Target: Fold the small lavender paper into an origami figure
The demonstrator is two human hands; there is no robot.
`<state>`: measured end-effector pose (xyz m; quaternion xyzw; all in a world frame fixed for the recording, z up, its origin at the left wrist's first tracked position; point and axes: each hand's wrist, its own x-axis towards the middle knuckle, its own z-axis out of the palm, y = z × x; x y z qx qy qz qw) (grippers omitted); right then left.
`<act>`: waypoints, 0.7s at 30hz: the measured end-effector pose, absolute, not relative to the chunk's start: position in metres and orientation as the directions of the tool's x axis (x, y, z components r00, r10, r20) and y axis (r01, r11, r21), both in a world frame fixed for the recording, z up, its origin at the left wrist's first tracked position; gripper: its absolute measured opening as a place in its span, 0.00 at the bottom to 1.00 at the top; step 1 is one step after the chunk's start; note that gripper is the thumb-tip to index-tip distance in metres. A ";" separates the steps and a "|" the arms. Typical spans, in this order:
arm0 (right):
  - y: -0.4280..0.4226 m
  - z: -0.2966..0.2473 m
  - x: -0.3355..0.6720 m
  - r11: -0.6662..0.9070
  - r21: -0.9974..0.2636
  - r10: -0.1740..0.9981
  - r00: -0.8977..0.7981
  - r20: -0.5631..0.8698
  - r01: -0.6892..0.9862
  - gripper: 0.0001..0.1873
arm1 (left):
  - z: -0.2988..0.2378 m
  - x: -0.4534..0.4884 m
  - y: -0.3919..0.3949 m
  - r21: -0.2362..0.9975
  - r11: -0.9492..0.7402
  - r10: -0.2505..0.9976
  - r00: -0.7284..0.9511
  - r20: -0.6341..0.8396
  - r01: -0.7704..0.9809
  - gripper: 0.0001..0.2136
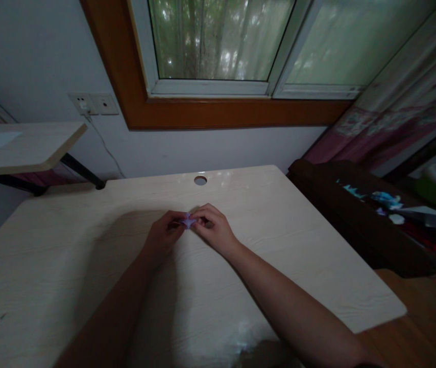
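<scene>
A small pale purple folded piece of paper [188, 221] lies on the light wooden table [88, 266], pinched between both my hands. My left hand [164, 234] has its fingers curled onto the paper's left side. My right hand [215, 227] presses its closed fingertips onto the right side. Most of the paper is hidden under my fingers.
A round cable hole [200, 180] sits near the table's far edge. A raised wooden shelf [22, 145] stands at the left, below a wall socket [93, 104]. A dark cabinet with small items [379, 209] flanks the right side. A window [241, 46] is ahead.
</scene>
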<state>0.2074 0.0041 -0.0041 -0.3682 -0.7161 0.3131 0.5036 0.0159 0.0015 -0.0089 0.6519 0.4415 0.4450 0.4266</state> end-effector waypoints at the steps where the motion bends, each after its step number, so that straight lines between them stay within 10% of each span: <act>1: 0.004 -0.004 0.208 0.530 -0.821 0.844 -0.223 0.488 0.211 0.05 | -0.009 0.016 0.001 0.950 -0.248 0.955 0.215 0.206 0.191 0.10; 21: 0.006 -0.003 0.208 0.394 -0.899 0.916 -0.160 0.367 0.192 0.08 | -0.006 0.017 0.001 0.950 -0.212 0.962 0.222 0.161 0.229 0.13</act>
